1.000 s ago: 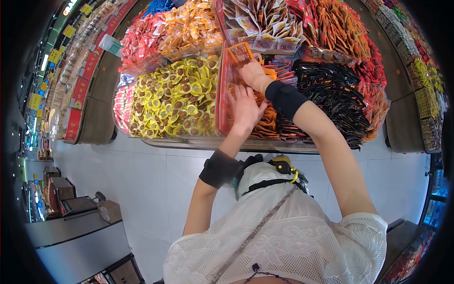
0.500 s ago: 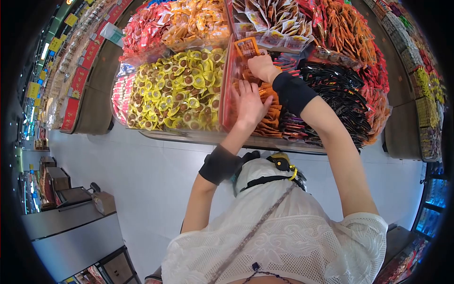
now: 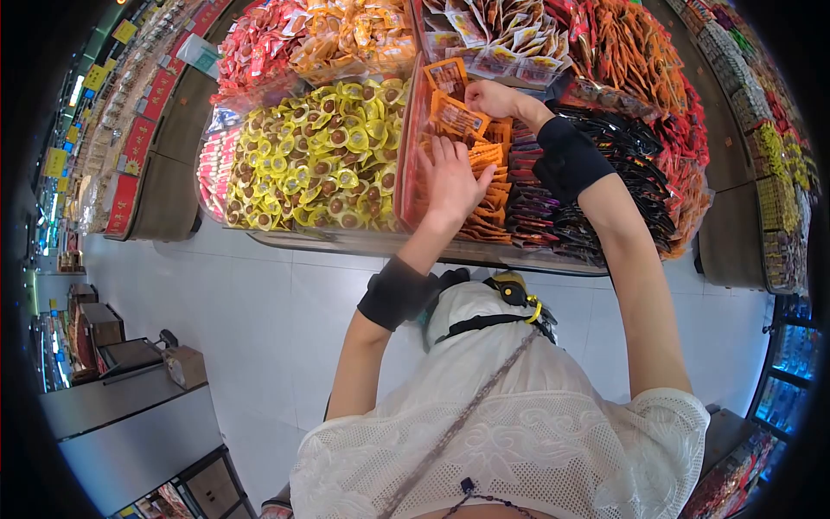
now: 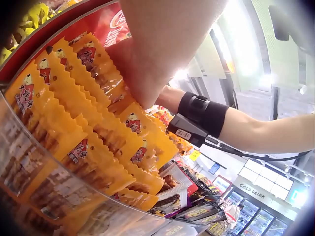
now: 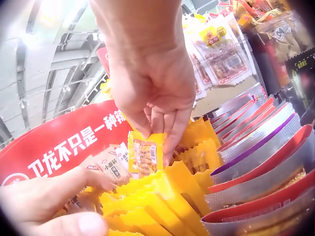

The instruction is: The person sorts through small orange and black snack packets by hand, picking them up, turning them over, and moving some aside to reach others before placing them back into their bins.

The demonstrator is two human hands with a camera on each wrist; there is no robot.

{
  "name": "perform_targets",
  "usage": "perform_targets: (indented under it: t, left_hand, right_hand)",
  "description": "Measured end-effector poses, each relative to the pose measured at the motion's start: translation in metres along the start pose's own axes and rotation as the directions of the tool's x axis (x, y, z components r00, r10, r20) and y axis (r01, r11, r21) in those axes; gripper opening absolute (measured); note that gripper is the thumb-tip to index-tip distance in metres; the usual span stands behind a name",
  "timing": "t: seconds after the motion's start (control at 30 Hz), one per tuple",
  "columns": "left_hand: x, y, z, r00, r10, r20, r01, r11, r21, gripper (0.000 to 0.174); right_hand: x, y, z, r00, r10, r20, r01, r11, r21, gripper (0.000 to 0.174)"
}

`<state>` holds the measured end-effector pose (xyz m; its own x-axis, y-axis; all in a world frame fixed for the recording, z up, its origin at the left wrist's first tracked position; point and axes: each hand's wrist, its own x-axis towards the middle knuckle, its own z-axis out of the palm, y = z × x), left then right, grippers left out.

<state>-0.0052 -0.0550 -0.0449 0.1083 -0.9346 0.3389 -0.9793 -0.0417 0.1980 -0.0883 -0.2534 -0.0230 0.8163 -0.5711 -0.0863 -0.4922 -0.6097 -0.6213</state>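
Note:
My right hand [image 3: 494, 99] is at the far end of the orange packet row. In the right wrist view its thumb and fingers pinch a small orange snack packet [image 5: 146, 153] standing upright. My left hand [image 3: 454, 180] rests on the nearer orange packets [image 3: 488, 212], its fingers extended and thumb spread to the side. In the right wrist view the left hand's fingers [image 5: 74, 184] lie along the packets at lower left. Another orange packet [image 3: 447, 76] leans against the red divider [image 3: 415, 130] beyond the hands.
Left of the divider is a bin of yellow-wrapped round sweets [image 3: 324, 160]. Silver, red and purple-edged packets [image 5: 261, 167] stand right of the orange row, then black packets [image 3: 596, 186]. A clear bin wall [image 4: 44, 172] fronts the orange packets. Shelves [image 3: 156, 121] line the left side.
My right hand has shifted right, uncovering an orange packet that lies tilted beside its fingertips. The left hand stays over the nearer packets. The view has moved slightly.

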Motion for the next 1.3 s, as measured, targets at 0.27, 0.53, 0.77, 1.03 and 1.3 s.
perform_targets:
  t: [0.27,0.53,0.77,1.03,1.3]
  left_hand:
    - [0.000,-0.001,0.002,1.000,-0.009,0.004,0.009,1.000,-0.012,0.063]
    - [0.000,0.000,0.000,1.000,-0.007,-0.001,0.007,1.000,-0.005,0.063]
    - [-0.001,-0.001,0.000,1.000,-0.004,-0.009,0.003,1.000,-0.020,0.064]
    - [-0.003,0.000,0.000,1.000,-0.010,0.009,0.010,1.000,-0.008,0.066]
    - [-0.003,0.000,-0.008,1.000,0.005,0.016,-0.004,0.997,-0.075,0.064]
  right_hand:
    - [0.001,-0.003,0.004,0.999,0.045,-0.020,-0.045,0.999,0.012,0.023]
    - [-0.009,-0.048,0.016,1.000,0.019,-0.003,-0.019,0.985,-0.174,0.039]
    - [-0.001,-0.048,0.023,0.994,0.078,0.080,-0.068,0.990,-0.124,0.037]
    - [-0.007,-0.048,0.030,0.982,-0.167,-0.086,0.157,0.981,-0.113,0.028]
    - [0.005,-0.054,0.036,0.990,0.013,-0.143,-0.055,0.955,-0.291,0.027]
